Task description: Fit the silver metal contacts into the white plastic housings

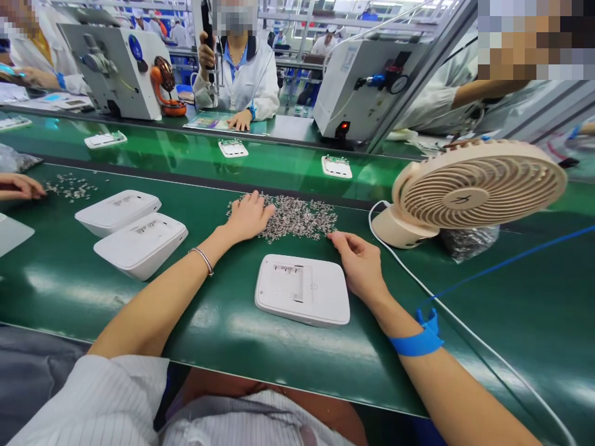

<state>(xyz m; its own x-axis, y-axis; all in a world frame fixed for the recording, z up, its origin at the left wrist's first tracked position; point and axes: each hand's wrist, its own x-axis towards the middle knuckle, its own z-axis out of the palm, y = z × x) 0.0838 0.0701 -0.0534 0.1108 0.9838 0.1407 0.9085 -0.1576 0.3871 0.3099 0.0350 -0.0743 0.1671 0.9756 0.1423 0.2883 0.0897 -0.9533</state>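
A wide pile of small, shiny metal pieces (pixel 300 217) lies on the green work surface; they are too small to name for certain. My left hand (pixel 248 217) rests on the left part of this pile, palm down with its fingers stretched out. At the right edge of the pile, my right hand (pixel 362 263) has thumb and forefinger pinched together. Whatever may be between those fingertips is too small to make out. Just in front of the pile, beside my right hand, a white plastic housing (pixel 325 291) lies flat, its recessed compartment facing up.
Two more white housings (pixel 142 241) lie at left, near another person's hand (pixel 21 186) and a smaller metal pile (pixel 69 186). A beige fan (pixel 465 192) with a white cable (pixel 418 282) stands at right. Beyond runs a green conveyor belt (pixel 279 167) carrying white parts with circuit boards.
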